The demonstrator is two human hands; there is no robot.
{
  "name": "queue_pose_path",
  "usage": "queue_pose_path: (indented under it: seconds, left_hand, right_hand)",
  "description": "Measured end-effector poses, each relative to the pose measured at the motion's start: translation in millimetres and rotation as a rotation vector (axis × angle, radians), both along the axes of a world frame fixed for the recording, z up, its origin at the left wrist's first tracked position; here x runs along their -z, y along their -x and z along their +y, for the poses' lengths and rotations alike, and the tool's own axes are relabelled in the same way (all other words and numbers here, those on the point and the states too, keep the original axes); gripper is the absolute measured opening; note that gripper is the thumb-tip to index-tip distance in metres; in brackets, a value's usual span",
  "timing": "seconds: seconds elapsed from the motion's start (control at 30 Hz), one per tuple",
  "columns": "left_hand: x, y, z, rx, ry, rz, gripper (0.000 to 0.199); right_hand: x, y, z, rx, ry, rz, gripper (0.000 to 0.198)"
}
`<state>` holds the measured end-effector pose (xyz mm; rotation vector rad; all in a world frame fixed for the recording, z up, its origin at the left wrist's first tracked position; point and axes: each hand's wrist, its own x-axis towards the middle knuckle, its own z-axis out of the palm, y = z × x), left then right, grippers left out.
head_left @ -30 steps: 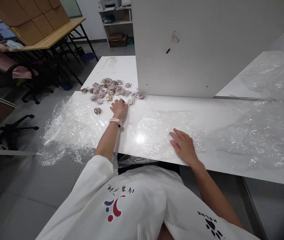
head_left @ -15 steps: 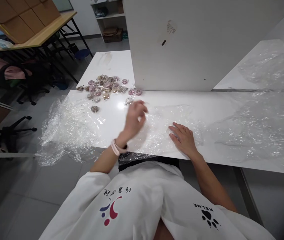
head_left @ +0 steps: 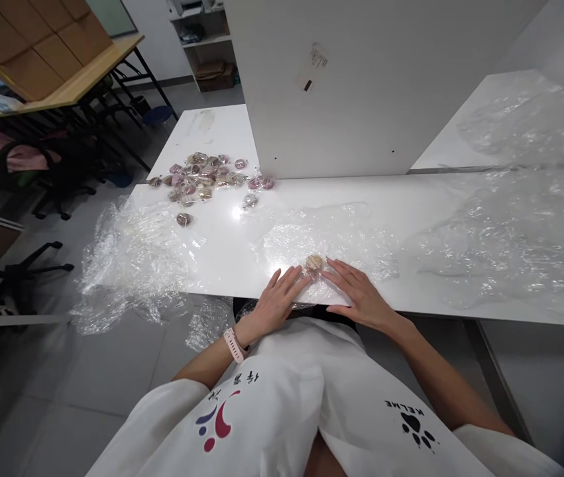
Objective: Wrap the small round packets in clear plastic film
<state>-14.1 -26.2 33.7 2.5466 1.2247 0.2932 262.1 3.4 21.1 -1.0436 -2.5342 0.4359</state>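
Note:
A small round tan piece (head_left: pixel 314 262), perhaps a cookie or ball, lies on a sheet of clear plastic film (head_left: pixel 361 232) near the table's front edge. At its left is my left hand (head_left: pixel 279 301), fingers stretched out flat with the tips next to the piece. My right hand (head_left: pixel 358 295) lies on the other side, fingers extended and thumb apart, its fingertips close to the piece. Neither hand grips anything that I can see. Several round pieces (head_left: pixel 207 173) in pink, tan and brown, wrapped in clear film, form a pile at the far left.
A crumpled heap of clear film (head_left: pixel 132 265) hangs over the table's left edge. More film (head_left: pixel 515 238) spreads over the right side. An upright white panel (head_left: pixel 336 99) stands at the back of the white table (head_left: pixel 212 265). One brown wrapped piece (head_left: pixel 183 219) lies apart from the pile.
My left hand has come down from above the film to the table's front edge. My right hand has shifted slightly nearer me. The tan piece now shows between them.

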Motion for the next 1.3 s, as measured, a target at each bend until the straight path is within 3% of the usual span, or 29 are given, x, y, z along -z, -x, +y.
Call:
queue_pose_path:
  seconds: [0.13, 0.27, 0.4, 0.53, 0.6, 0.63, 0.7, 0.8, 0.9, 0.97, 1.03, 1.1, 1.2, 1.3]
  left_hand:
    - [14.5, 3.9, -0.9, -0.02, -0.054, -0.026, 0.057]
    - [12.0, 2.2, 6.7, -0.115, -0.017, -0.178, 0.043]
    - [-4.3, 2.4, 29.5, -0.32, 0.202, -0.341, 0.037]
    - [-26.3, 11.8, 80.9, -0.396, 0.529, -0.419, 0.039]
    - [-41.2, 21.6, 106.5, -0.405, 0.579, -0.303, 0.031]
    - [-50.0, 26.6, 115.1, -0.436, 0.516, -0.198, 0.025]
    - [-68.5, 33.1, 119.3, -0.538, 0.223, -0.004, 0.016]
    - [-83.0, 25.0, 95.7, -0.543, -0.186, 0.007, 0.026]
    - [-64.3, -2.4, 68.3, -0.291, -0.2, -0.097, 0.035]
    - [-39.2, -20.1, 65.3, -0.238, -0.151, -0.094, 0.044]
    - [-16.1, -29.4, 74.9, -0.295, -0.086, -0.108, 0.044]
    - [-3.2, -28.7, 88.8, -0.356, -0.023, -0.137, 0.035]
    - [-4.7, -15.1, 100.9, -0.372, 0.055, -0.164, 0.026]
    - [-17.3, -0.9, 100.8, -0.284, 0.275, -0.27, 0.029]
  right_hand:
    - [3.8, 6.1, 2.6, -0.024, 0.0, -0.026, 0.077]
    - [0.5, 15.1, 15.1, -0.073, -0.005, -0.062, 0.077]
    - [-7.2, 25.9, 41.3, -0.091, 0.059, -0.007, 0.045]
    - [-24.1, 42.9, 86.0, 0.014, 0.257, 0.032, 0.043]
    - [-33.0, 51.8, 108.3, 0.05, 0.39, 0.037, 0.04]
    - [-36.5, 55.6, 117.6, 0.062, 0.444, 0.04, 0.04]
    - [-40.9, 61.4, 131.5, 0.089, 0.51, 0.037, 0.041]
    - [-41.3, 65.9, 143.0, 0.116, 0.562, 0.017, 0.041]
    - [-39.1, 67.8, 150.7, 0.104, 0.627, 0.017, 0.036]
    - [-38.9, 68.5, 154.0, 0.087, 0.656, 0.015, 0.03]
    - [-40.1, 68.0, 152.0, 0.145, 0.599, 0.0, 0.022]
    - [-41.5, 64.4, 141.2, 0.278, 0.389, 0.0, 0.025]
    - [-38.9, 51.6, 109.5, 0.273, 0.078, 0.033, 0.038]
    - [-27.7, 36.8, 77.1, 0.155, 0.083, 0.027, 0.043]
